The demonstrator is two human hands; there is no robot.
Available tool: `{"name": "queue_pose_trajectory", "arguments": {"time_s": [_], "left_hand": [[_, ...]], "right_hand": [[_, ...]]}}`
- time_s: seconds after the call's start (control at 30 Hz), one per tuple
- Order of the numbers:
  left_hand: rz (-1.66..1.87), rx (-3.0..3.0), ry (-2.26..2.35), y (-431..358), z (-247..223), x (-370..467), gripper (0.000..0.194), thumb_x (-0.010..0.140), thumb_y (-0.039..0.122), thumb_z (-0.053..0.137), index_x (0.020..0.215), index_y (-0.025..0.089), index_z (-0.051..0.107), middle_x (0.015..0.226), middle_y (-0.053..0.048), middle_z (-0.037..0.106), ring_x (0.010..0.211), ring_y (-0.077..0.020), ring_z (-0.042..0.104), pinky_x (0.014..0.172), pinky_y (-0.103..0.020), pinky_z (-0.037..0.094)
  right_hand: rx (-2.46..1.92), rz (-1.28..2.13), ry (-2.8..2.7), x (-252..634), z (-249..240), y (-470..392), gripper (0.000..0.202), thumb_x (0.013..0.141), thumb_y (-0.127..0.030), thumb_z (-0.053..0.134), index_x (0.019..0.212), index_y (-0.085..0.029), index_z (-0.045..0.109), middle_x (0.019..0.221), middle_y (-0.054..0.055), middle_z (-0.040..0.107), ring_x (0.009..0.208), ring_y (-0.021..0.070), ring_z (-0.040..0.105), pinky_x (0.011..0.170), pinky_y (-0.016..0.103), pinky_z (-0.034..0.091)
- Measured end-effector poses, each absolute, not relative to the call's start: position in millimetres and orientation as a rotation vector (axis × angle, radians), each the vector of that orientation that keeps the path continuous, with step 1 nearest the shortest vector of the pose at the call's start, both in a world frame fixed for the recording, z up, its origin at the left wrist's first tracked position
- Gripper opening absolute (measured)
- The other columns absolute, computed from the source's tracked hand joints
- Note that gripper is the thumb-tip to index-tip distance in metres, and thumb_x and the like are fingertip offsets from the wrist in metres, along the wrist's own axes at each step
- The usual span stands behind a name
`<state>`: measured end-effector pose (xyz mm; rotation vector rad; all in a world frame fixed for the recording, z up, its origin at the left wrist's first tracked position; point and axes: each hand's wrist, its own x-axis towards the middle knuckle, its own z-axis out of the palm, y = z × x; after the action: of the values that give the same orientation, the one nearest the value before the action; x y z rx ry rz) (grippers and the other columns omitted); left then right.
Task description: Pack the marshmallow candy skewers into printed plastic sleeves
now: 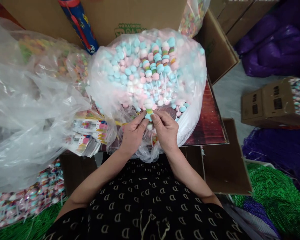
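A candy skewer of white, yellow-green and blue pieces is held upright between both hands, its white stick pointing down toward me. My left hand pinches it from the left, and my right hand pinches it from the right, thumbs nearly meeting. Just beyond them lies a large open clear bag full of pink, blue and white marshmallows. Several finished-looking marshmallow skewers rest side by side on the heap, sticks toward me.
Clear bags of colorful ring candy and printed packets are at left. A blue tube stands behind. Cardboard boxes and purple bags lie right. The dark red tabletop ends beside an open box.
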<state>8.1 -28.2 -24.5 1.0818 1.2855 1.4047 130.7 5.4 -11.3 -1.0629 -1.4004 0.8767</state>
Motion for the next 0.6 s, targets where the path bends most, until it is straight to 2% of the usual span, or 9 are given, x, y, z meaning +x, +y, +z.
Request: {"name": "queue_pose_trajectory", "arguments": {"time_s": [0.1,0.2,0.3,0.4,0.5,0.6], "left_hand": [[1.486,0.982,1.214,-25.5,-28.9,10.1,0.035,0.094,0.041,0.072,0.128,0.031,0.076,0.136,-0.002,0.075,0.127,-0.021,0.068,0.12,-0.044,0.047],[1.522,0.956,1.192,-25.1,-26.4,11.8,0.03,0.093,0.037,0.075,0.122,0.032,0.078,0.138,-0.001,0.073,0.133,-0.0224,0.064,0.124,-0.046,0.043],[1.499,0.93,1.161,-27.7,-19.8,13.7,0.032,0.093,0.039,0.075,0.124,0.032,0.077,0.142,-0.002,0.071,0.136,-0.023,0.061,0.123,-0.045,0.043],[1.451,0.83,1.095,-31.5,-13.7,17.3,0.044,0.093,0.046,0.074,0.134,0.033,0.067,0.143,-0.005,0.068,0.129,-0.0228,0.065,0.108,-0.041,0.055],[1.303,0.775,1.042,-34.1,-10.8,21.5,0.046,0.092,0.054,0.072,0.13,0.029,0.066,0.128,-0.008,0.073,0.112,-0.0236,0.071,0.091,-0.038,0.061],[1.197,0.784,0.987,-35.1,-8.7,24.6,0.04,0.093,0.057,0.07,0.114,0.024,0.07,0.097,-0.007,0.074,0.089,-0.0212,0.071,0.08,-0.036,0.059]], "right_hand": [[-1.036,0.894,-1.403,128.7,-11.6,0.1,0.018,0.1,-0.036,0.064,0.106,-0.029,0.08,0.103,0.003,0.078,0.1,0.0179,0.071,0.093,0.038,0.058],[-1.057,0.998,-1.404,127.7,-14.4,-3.2,0.026,0.098,-0.042,0.066,0.118,-0.03,0.078,0.119,0.005,0.077,0.113,0.021,0.069,0.1,0.042,0.057],[-1.109,1.17,-1.242,127.2,-17.0,-1.0,0.032,0.092,-0.047,0.071,0.12,-0.031,0.077,0.114,0.003,0.078,0.103,0.0198,0.071,0.095,0.04,0.059],[-1.092,1.245,-1.051,126.7,-15.2,4.6,0.032,0.091,-0.048,0.071,0.118,-0.032,0.077,0.112,0.001,0.079,0.099,0.018,0.072,0.093,0.039,0.06],[-1.081,1.273,-0.972,127.2,-8.8,7.4,0.033,0.089,-0.049,0.072,0.117,-0.031,0.076,0.112,0.002,0.079,0.095,0.0166,0.073,0.088,0.036,0.062],[-1.098,1.382,-0.93,130.3,-1.4,6.3,0.035,0.087,-0.05,0.076,0.116,-0.031,0.075,0.104,0.001,0.079,0.077,0.0146,0.071,0.067,0.03,0.063]]}}
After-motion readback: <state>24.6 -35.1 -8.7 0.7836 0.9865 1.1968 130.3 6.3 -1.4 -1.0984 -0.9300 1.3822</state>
